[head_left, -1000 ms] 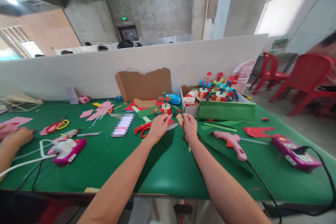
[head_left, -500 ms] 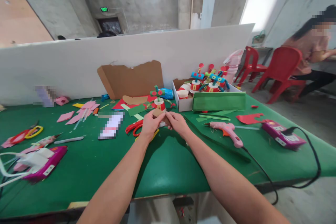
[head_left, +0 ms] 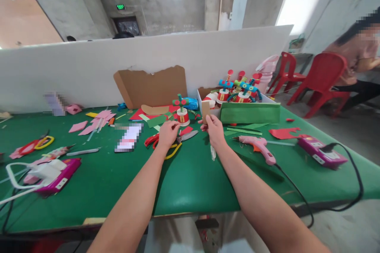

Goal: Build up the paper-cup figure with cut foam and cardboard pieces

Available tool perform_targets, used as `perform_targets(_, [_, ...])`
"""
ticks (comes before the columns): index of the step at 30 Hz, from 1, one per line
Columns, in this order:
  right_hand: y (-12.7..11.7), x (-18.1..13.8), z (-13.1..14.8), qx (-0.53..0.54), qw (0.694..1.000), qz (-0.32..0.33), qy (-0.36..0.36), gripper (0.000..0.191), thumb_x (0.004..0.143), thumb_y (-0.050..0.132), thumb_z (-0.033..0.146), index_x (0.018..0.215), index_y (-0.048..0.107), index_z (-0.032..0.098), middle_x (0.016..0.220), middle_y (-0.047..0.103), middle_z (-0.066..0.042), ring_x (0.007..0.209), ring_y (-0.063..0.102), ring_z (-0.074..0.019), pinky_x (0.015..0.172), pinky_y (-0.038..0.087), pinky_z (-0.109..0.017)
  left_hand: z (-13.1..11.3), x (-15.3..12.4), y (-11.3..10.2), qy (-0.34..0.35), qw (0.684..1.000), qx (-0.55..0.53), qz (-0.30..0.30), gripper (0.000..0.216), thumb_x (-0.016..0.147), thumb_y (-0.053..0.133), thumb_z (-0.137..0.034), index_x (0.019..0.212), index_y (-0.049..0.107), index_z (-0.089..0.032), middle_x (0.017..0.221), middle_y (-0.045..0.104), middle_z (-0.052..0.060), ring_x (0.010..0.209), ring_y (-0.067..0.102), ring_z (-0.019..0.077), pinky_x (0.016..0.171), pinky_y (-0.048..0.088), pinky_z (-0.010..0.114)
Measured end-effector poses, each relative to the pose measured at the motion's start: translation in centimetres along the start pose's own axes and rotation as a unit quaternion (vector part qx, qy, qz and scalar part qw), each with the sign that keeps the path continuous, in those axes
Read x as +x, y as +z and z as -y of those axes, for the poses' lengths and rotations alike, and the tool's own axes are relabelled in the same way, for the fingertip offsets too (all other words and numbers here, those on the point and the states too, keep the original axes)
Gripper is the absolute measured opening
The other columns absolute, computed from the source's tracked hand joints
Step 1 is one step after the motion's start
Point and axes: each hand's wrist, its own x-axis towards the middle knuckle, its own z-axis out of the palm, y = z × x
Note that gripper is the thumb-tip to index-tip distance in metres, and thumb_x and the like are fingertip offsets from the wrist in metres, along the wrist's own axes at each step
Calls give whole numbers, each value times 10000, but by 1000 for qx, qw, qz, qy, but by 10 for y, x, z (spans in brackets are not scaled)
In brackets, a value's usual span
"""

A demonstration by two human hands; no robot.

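My right hand (head_left: 214, 129) grips a small strip of brown cardboard (head_left: 206, 111), held upright between thumb and fingers. My left hand (head_left: 169, 132) is closed in a pinch; whether anything is in its fingertips I cannot make out. Under and beside it lie scissors (head_left: 189, 135) with red and yellow handles, their blades pointing right. Just behind that hand stands a paper-cup figure (head_left: 183, 117) with a green head, red round eyes and folded green arms. A scrap of red paper (head_left: 186, 130) lies by the cup.
Similar figures fill a white box (head_left: 200, 104) at the back right, behind a green paper panel (head_left: 249, 113). A pink glue gun (head_left: 257, 144) lies right, its cord running to a purple power strip (head_left: 322, 152). Pink paper (head_left: 102, 118) and a second power strip (head_left: 61, 178) are left.
My hands, together on the cardboard before, have come apart. The right hand has moved right and raised the cardboard upright; the left has drawn away, uncovering the scissor blades. The view has shifted slightly.
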Motion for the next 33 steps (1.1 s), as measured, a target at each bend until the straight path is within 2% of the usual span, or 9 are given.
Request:
perform_targets(2, [-3,3,1,-22,999,-25,-3,292,763,572,474,709,512,193,619,656,7,418,501,-79,403,390,-193,-1,6,0,-10,990,123,67,172,798,528,-217,779,697,-192,896,707,63,894,612,205,812,445,287])
perform_targets(4, [-3,2,-2,-42,999,-24,-2,292,760,561,479,710,512,196,615,655,3,410,496,-85,393,377,-200,-4,14,5,-25,975,178,133,152,780,550,-193,764,701,-195,889,715,65,876,630,207,786,451,279])
perform_targets(8, [1,-2,-8,-55,998,-11,-2,276,755,539,479,720,519,206,606,649,9,402,491,-91,385,370,-207,-8,29,23,-54,959,215,176,39,656,661,-145,648,670,-182,781,715,84,811,653,230,715,464,272])
perform_targets(12, [2,-1,-10,-53,999,-7,-5,259,760,523,466,696,502,216,583,632,17,388,477,-87,378,364,-204,-10,37,39,-83,949,248,175,123,550,698,-86,630,643,-162,829,712,141,859,658,280,722,471,298])
perform_targets(15, [2,0,-11,-48,999,-2,-10,266,762,522,475,689,497,221,570,617,22,388,470,-87,371,352,-198,-13,39,43,-100,948,246,175,138,524,701,-80,597,622,-166,781,711,124,796,664,262,692,473,289])
perform_targets(19, [3,-1,-12,-40,999,13,-2,286,736,542,496,682,514,216,535,554,42,420,465,-94,376,353,-194,-18,36,29,-95,962,203,156,59,609,667,-130,590,622,-164,702,700,85,714,653,207,653,466,259])
perform_targets(23, [3,0,-12,-39,999,9,-21,289,701,563,481,626,531,204,476,419,69,447,415,-90,416,382,-198,-19,24,8,-63,982,145,106,140,788,540,-234,770,667,-176,848,720,64,776,653,170,669,470,233])
perform_targets(28, [2,1,-14,-4,1000,18,-14,216,673,591,422,666,553,210,521,457,58,481,442,-100,464,431,-222,-9,13,15,-42,973,203,102,152,742,633,-276,860,690,-199,940,715,98,932,618,251,787,464,327])
perform_targets(33, [2,3,-18,7,1000,19,19,168,648,617,369,670,555,214,527,480,54,504,474,-113,495,477,-244,-6,21,33,-84,962,226,127,90,636,716,-268,651,666,-196,905,712,130,1016,575,332,804,453,406])
